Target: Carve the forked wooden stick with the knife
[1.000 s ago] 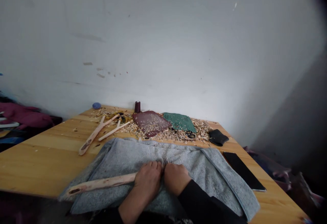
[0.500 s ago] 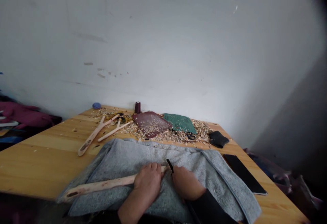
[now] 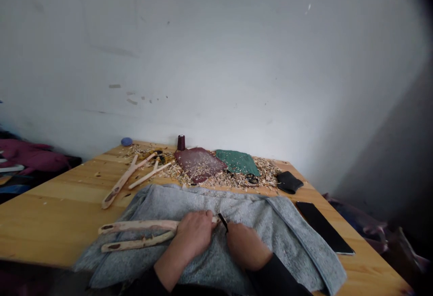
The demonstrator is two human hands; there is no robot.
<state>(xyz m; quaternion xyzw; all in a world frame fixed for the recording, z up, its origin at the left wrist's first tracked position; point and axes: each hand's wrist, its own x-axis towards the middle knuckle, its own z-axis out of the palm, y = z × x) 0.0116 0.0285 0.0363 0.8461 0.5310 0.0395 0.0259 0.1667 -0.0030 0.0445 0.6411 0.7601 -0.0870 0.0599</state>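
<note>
the left hand [image 3: 195, 236] clenches a forked peeled stick [image 3: 135, 226], pinning it against the grey knit cloth [image 3: 267, 237] to steady it, while the right hand [image 3: 245, 247], just beside the grip, grasps a small black knife [image 3: 223, 222].

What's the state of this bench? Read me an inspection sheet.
surface: wooden table, grey cloth spread over its near side
job's things: forked stick, small black blade
grippers: left hand around the stick; right hand at the blade
clutter: shavings, maroon sheet, green sheet, spool, second forked stick, black pouch, black slab
cables: nothing seen
surroundings: white wall, maroon fabric at left
</note>
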